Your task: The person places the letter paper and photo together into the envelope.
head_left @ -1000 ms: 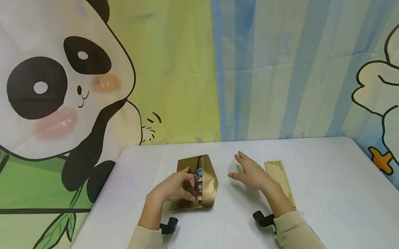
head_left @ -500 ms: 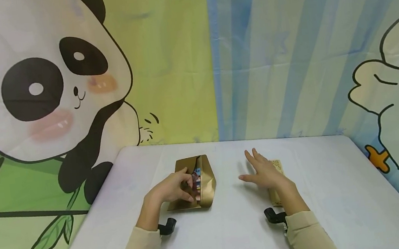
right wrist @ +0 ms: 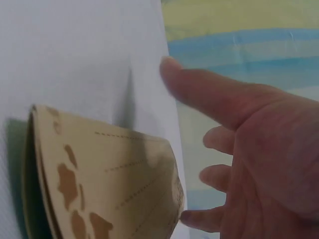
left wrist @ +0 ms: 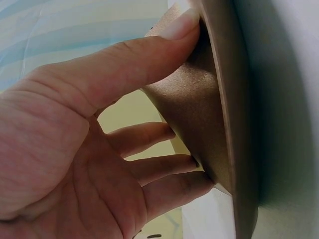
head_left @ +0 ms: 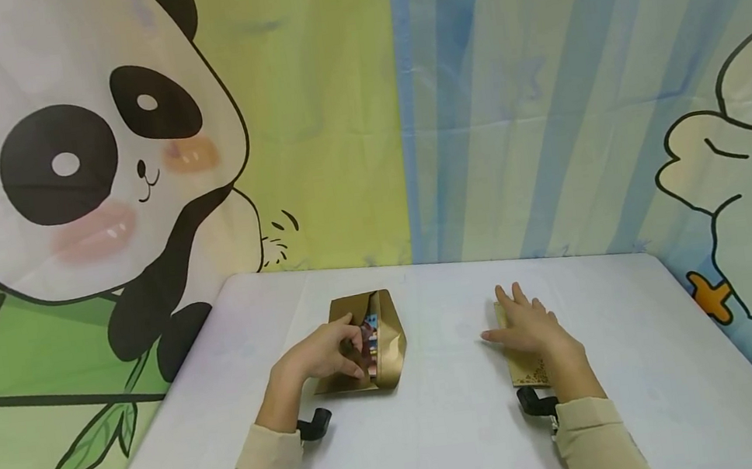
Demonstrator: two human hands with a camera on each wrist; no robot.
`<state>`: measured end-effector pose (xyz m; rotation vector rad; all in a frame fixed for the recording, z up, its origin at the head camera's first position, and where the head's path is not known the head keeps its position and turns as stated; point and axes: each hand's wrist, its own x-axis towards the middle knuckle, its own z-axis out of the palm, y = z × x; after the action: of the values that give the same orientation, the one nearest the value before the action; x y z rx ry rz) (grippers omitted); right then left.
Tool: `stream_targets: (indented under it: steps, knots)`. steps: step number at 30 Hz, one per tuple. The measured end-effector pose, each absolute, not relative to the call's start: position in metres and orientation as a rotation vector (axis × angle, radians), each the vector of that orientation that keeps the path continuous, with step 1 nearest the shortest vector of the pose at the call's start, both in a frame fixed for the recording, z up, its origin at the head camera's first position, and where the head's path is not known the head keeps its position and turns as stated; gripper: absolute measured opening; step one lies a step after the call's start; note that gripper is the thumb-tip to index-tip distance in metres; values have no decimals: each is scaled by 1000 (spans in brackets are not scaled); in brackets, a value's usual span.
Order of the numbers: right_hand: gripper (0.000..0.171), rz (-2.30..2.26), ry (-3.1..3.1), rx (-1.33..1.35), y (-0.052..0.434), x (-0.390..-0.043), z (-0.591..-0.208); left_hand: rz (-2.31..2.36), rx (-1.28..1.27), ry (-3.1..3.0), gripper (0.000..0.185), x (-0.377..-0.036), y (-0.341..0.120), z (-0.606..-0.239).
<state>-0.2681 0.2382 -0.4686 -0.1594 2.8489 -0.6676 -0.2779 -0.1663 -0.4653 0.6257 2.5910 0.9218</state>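
Note:
A gold envelope (head_left: 395, 353) lies on the white table with its pointed flap turned out to the right. Inside its mouth shows a colourful printed card or picture (head_left: 372, 333). My left hand (head_left: 320, 355) grips the envelope's front panel with curled fingers, thumb and fingertips at the bulging edge of the mouth (left wrist: 194, 89). To the right lies a folded sheet of beige letter paper (head_left: 525, 369), with brown ornaments and dashed lines (right wrist: 109, 169). Over it hovers my right hand (head_left: 535, 328), fingers spread and holding nothing, partly covering the sheet.
The white tabletop (head_left: 444, 445) stretches out on all sides of the envelope and paper. Behind it hangs a backdrop cloth with a panda print (head_left: 193, 233). Black wrist mounts (head_left: 315, 426) stick out at both cuffs.
My right hand has moved rightward from between the envelope and the letter paper to over the paper. The left hand stays on the envelope.

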Motion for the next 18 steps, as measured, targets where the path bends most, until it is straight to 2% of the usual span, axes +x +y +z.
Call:
stream_targets:
  steps: [12, 18]
  knots:
    - [97, -723, 2874, -130, 246, -270, -469, 916, 620, 2599, 33, -277, -167, -465]
    - [81, -806, 2934, -89, 243, -275, -468, 917, 630, 2595, 33, -277, -166, -465]
